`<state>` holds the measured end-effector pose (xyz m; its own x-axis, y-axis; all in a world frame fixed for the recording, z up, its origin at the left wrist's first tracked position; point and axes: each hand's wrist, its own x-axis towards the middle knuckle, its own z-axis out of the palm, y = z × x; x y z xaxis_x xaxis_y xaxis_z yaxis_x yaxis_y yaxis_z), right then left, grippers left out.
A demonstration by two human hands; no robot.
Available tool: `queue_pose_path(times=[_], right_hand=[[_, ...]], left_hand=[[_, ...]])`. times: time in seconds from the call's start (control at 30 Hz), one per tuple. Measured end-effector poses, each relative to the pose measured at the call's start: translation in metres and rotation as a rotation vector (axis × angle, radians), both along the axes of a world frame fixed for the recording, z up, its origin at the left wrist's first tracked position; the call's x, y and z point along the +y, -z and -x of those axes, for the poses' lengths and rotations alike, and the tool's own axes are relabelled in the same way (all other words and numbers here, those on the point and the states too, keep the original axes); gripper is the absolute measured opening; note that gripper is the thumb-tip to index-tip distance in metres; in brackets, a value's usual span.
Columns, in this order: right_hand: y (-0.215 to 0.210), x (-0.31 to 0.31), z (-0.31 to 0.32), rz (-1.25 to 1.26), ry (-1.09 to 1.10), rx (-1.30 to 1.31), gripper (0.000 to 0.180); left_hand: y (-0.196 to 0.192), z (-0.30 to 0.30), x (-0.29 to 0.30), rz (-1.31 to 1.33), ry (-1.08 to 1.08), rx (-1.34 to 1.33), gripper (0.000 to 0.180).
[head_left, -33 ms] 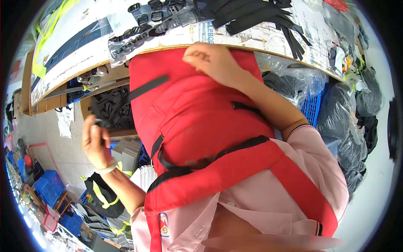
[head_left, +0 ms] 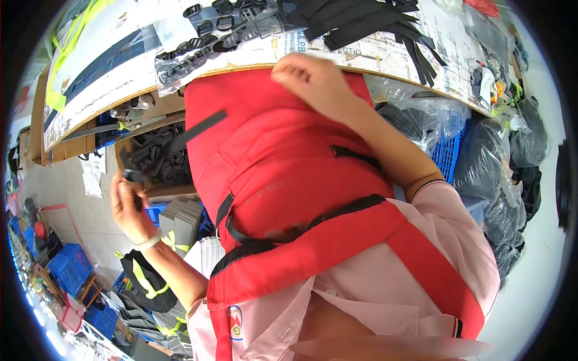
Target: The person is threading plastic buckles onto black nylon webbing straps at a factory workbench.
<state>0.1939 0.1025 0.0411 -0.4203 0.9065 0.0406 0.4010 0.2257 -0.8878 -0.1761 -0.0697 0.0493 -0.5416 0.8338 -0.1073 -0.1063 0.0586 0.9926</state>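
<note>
Vest (head_left: pixel 289 162) hides table edge (head_left: pixel 415 78); left hand (head_left: pixel 129 201) grip blurred.

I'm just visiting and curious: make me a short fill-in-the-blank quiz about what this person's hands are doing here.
1. The right hand rests near the top edge of a padded vest coloured ____.
2. The left hand pulls a flat ____ strap out from the vest.
3. The loose buckles on the table lie inside a clear ____ bag.

Missing words: red; black; plastic

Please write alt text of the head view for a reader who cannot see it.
A red vest lies in front of the person; the right hand grips its top edge by the table. The left hand holds a black strap out to the side.
</note>
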Motion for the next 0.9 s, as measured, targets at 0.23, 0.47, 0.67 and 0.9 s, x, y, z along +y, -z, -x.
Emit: queue_pose_path(times=[0.23, 0.47, 0.67, 0.9], right_hand=[[0.034, 0.074, -0.05, -0.901, 0.256, -0.524, 0.023], [-0.051, 0.05, -0.012, -0.91, 0.067, -0.154, 0.011], [-0.076, -0.039, 0.042, 0.299, -0.324, 0.212, 0.018], [-0.014, -0.036, 0.05, 0.779, -0.182, 0.398, 0.023]], left_hand=[[0.062, -0.012, 0.009, 0.014, 0.129, -0.434, 0.042], [0.045, -0.123, 0.058, 0.165, 0.324, -0.393, 0.026], [0.036, -0.144, 0.069, 0.111, 0.357, -0.515, 0.015], [0.039, -0.154, 0.066, 0.016, 0.338, -0.449, 0.015]])
